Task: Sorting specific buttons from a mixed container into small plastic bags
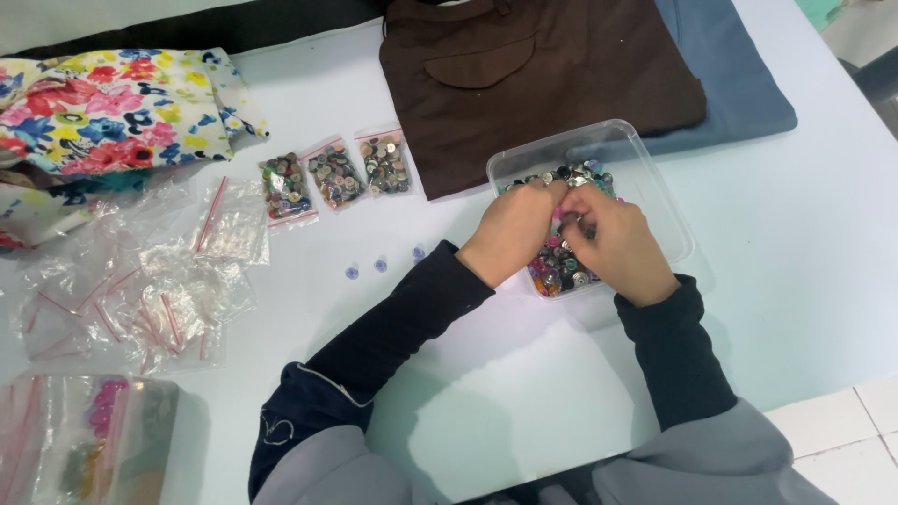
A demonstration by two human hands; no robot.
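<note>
Both hands are inside a clear plastic box (pixel 659 182) full of mixed coloured buttons (pixel 559 269). My left hand (pixel 512 230) and my right hand (pixel 613 243) are curled close together over the pile, fingertips touching the buttons. What the fingers pinch is hidden. Three small purple buttons (pixel 379 266) lie loose on the white table (pixel 468 393), left of my left wrist. Three small zip bags filled with buttons (pixel 335 175) lie in a row further left.
Folded brown cloth (pixel 533 75) over blue cloth (pixel 739 84) lies behind the box. Floral fabric (pixel 112 108) is at the far left. Several empty zip bags (pixel 150 281) are scattered left; another bag holding coloured buttons (pixel 89 435) sits at the near left. The table's edge runs along the right.
</note>
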